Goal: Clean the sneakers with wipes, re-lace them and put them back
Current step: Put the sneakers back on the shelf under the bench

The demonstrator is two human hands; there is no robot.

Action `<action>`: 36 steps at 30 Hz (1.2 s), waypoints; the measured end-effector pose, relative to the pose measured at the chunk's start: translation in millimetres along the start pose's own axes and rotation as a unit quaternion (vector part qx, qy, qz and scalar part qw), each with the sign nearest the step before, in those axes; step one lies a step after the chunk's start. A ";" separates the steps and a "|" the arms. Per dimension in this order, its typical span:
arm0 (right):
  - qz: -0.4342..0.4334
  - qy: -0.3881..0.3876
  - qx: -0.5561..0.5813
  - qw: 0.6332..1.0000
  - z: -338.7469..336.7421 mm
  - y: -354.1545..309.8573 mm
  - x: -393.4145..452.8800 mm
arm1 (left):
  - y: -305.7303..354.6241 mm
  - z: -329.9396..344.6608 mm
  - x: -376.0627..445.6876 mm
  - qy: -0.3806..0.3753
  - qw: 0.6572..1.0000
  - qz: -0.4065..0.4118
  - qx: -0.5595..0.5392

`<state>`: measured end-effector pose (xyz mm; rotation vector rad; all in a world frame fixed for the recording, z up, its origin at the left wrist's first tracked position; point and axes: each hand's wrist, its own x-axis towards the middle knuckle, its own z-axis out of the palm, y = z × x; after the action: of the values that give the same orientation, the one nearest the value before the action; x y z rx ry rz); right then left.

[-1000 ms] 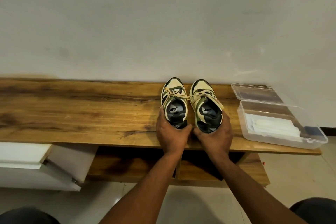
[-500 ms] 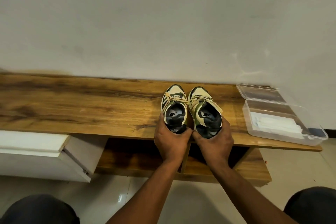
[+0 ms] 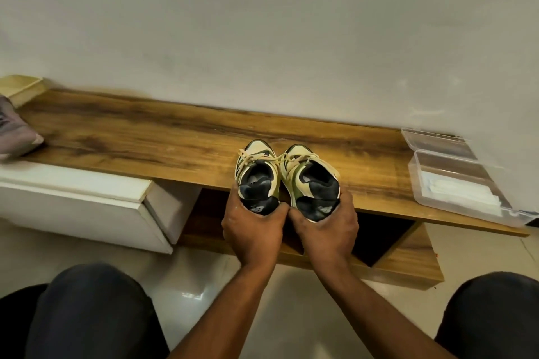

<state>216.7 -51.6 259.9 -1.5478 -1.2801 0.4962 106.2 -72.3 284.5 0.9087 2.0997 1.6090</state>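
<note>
Both hands grip the heels of a laced cream-and-dark-green sneaker pair at the front edge of a wooden bench top.

The left hand (image 3: 253,232) curls round the heel of the left sneaker (image 3: 256,176); the right hand (image 3: 326,229) curls round the heel of the right sneaker (image 3: 310,181). The shoes touch side by side, toes toward the pale wall (image 3: 262,23), heels overhanging the front edge of the brown wood-grain bench top (image 3: 131,140). Bare wood runs left to a grey-purple cloth item (image 3: 14,134) at the left end. Near the right end sits an open clear plastic box (image 3: 431,192) holding white wipes (image 3: 463,192). A white drawer front (image 3: 73,213) stands below left, an open shelf beneath, glossy floor tiles under the knees.
</note>
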 end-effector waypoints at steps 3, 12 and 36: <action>-0.011 -0.031 0.024 0.999 7.0 -10.3 -19.9 | -8.6 -28.2 -2.3 0.038 0.999 0.014 0.009; -0.065 -0.126 0.049 0.989 43.4 -42.9 -55.4 | -23.8 -86.0 0.3 0.158 0.987 -0.035 0.014; -0.082 -0.215 0.039 0.972 32.5 -30.1 -123.0 | -61.1 -150.4 -42.1 0.153 0.979 -0.092 0.096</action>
<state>133.2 -150.1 239.3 -1.2937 -1.6800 0.7955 27.4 -219.4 266.9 0.5247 2.5006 1.5516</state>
